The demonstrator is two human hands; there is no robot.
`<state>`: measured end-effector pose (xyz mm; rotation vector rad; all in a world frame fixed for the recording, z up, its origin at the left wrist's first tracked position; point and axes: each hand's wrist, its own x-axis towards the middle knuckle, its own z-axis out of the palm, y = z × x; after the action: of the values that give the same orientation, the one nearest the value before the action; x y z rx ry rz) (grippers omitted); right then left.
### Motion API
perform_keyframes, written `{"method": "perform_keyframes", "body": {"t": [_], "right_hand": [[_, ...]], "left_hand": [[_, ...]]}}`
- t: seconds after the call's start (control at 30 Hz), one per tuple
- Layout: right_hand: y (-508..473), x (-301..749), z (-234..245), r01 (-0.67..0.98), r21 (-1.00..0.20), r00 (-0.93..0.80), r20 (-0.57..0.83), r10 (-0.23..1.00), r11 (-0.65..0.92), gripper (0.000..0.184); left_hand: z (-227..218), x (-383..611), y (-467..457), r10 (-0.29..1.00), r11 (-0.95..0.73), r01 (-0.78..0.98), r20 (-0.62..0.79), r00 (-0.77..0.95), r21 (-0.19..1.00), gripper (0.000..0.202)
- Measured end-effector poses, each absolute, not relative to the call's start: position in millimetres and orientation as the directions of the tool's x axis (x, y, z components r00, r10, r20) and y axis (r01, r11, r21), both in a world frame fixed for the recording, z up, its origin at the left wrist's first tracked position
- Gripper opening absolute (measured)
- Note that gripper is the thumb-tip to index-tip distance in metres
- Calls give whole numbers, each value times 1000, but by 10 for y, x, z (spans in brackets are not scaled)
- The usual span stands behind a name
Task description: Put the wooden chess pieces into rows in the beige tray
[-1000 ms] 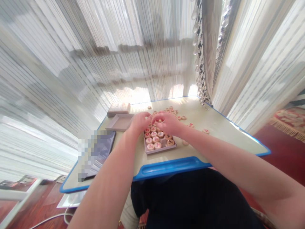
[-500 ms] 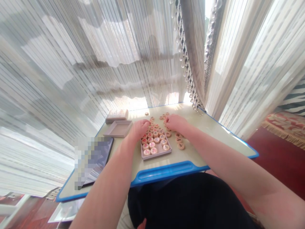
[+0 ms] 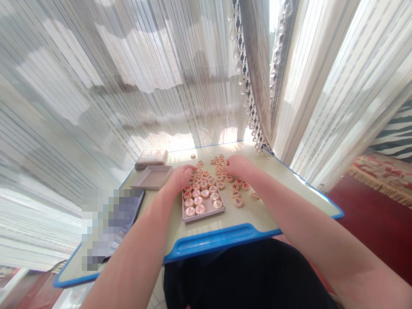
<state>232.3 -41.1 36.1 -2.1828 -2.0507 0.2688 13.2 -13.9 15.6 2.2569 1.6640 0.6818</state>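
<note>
Round wooden Chinese chess pieces (image 3: 196, 193) with red and black characters lie in a shallow pinkish-grey box (image 3: 207, 211). My left hand (image 3: 183, 177) is at the far left corner of this box, its fingers closed and bent over the pieces there. What its fingertips hold, if anything, is hidden. To the right, my right hand (image 3: 238, 165) reaches to a cluster of loose pieces (image 3: 219, 168) on the table. Its fingers are closed, with the tips beside a piece at the cluster's right side; whether they grip one is hard to see.
An empty box lid (image 3: 152, 178) lies at the left, in front of a beige packet (image 3: 152, 158). Nearer me is a dark tablet (image 3: 127, 214), partly blurred. More loose pieces (image 3: 238, 202) lie right of the box. The table has a raised blue edge (image 3: 212, 242); curtains (image 3: 180, 107) hang behind.
The view has shifted slightly, so the table sits a little lower and further left. My right hand has moved slightly away from the box, uncovering more loose pieces. My left hand stays by the box.
</note>
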Motion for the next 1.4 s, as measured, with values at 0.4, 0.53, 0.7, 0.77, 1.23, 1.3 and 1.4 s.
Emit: {"method": "perform_keyframes", "body": {"t": [0.4,0.53,0.7,0.77,1.23,1.3,1.4], "right_hand": [[-594,2286,516,971,-213,-130,-87,988,109,20],[-660,2374,608,962,-203,-226,-209,951,184,25],[-705,2499,661,952,-176,-302,-392,869,252,28],[-706,2518,654,949,-170,-316,-452,834,267,35],[-643,2408,563,931,-201,-362,-401,841,305,32],[-653,2368,563,930,-182,-362,-328,872,318,28],[-658,2312,543,934,-183,-339,-187,922,306,22]], "left_hand": [[184,131,-216,963,-266,752,125,240,603,44],[193,102,-235,958,-261,700,88,273,665,45],[169,74,-227,951,-242,644,47,304,726,51],[152,68,-212,951,-237,632,41,308,738,54],[117,47,-177,918,-366,678,126,377,638,39],[108,46,-164,926,-355,689,134,354,632,36],[109,35,-158,943,-287,644,90,321,710,39]]}}
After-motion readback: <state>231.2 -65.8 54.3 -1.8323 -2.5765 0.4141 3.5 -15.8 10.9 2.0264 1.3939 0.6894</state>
